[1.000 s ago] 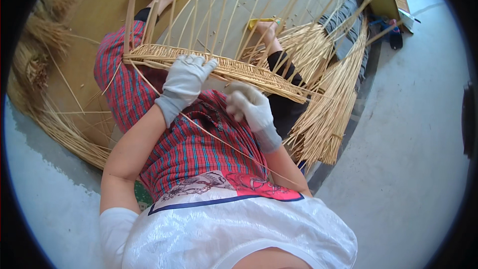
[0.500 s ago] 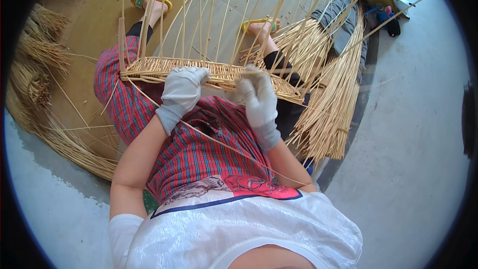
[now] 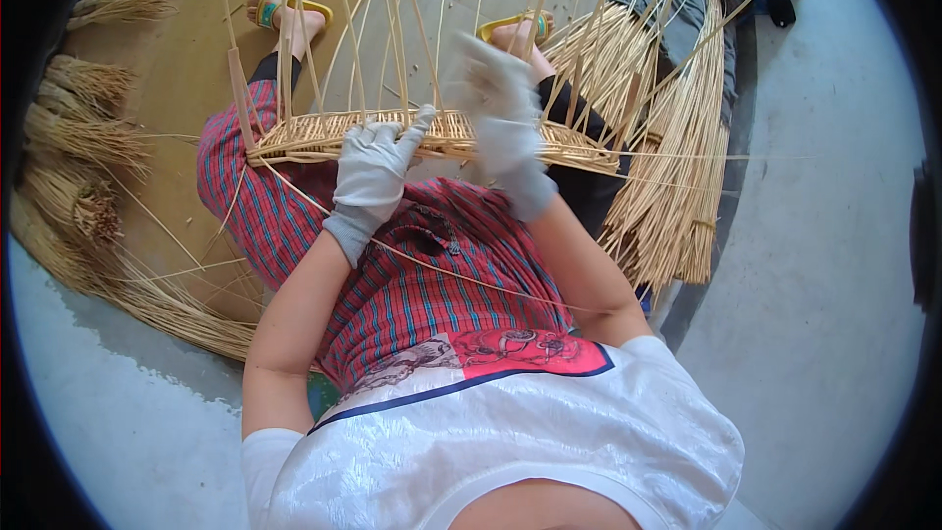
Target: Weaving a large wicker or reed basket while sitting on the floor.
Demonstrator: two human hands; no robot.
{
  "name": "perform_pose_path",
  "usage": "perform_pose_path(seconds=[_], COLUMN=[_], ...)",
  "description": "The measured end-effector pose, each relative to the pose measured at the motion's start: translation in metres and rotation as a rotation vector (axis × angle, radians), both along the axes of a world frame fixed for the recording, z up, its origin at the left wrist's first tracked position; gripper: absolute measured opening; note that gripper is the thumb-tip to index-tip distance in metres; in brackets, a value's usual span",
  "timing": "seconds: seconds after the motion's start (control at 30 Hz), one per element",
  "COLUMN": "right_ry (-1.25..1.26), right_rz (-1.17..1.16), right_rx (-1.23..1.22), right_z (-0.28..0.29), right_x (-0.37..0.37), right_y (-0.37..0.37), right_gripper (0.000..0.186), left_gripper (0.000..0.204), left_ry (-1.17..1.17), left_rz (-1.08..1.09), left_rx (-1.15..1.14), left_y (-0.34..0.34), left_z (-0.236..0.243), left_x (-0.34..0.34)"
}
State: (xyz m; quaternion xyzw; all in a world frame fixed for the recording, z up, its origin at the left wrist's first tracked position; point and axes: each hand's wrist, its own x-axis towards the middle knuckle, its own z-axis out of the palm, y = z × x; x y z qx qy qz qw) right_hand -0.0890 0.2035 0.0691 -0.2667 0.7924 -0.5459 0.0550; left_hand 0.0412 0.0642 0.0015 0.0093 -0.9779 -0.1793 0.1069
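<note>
A long woven wicker band [image 3: 304, 137] lies across my spread legs, with long pale stakes [image 3: 392, 29] standing up from it. My left hand [image 3: 378, 167], in a pale grey glove, grips the band near its middle, index finger along the weave. A loose cane [image 3: 466, 280] runs from the band's left part down across my plaid apron to my right arm. My gloved right hand [image 3: 500, 113] is raised over the band right of the left hand, smeared by motion, so its fingers cannot be made out.
A large bundle of straight canes [image 3: 677, 216] lies to my right beside grey cloth [image 3: 716, 79]. More bundles [image 3: 78, 186] lie on a brown sheet [image 3: 167, 59] to my left. My sandalled feet [image 3: 299, 20] are beyond the band. Dark objects [image 3: 775, 5] sit at the upper right.
My right hand has moved from just below the band up over it and the stakes. My left hand stays on the band. The view has shifted slightly.
</note>
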Motion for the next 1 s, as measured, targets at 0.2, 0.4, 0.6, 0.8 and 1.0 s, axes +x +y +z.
perform_pose_path(seconds=[0.2,0.4,0.6,0.8,1.0], right_ry=[0.601,0.691,0.789,0.683,0.576], right_rz=[0.064,-0.067,-0.202,-0.166,-0.086], right_rx=[0.676,0.771,0.598,0.686,0.709], right_z=[0.003,-0.045,-0.066,-0.066,-0.055], right_x=[0.040,0.041,0.034,0.025,0.033], right_y=[0.081,0.044,0.037,0.036,0.038], right_gripper=[0.074,0.088,0.060,0.053,0.049], left_gripper=[0.075,0.066,0.052,0.049,0.056], left_ry=[-0.113,0.005,0.107,0.141,-0.034], left_rz=[-0.125,-0.105,-0.105,-0.048,-0.150], left_rx=[0.032,0.112,0.027,0.057,0.155], left_y=[-0.007,-0.009,-0.010,-0.001,-0.019], left_z=[0.012,0.007,0.007,0.002,0.006], left_x=[-0.007,-0.017,-0.020,-0.026,-0.022])
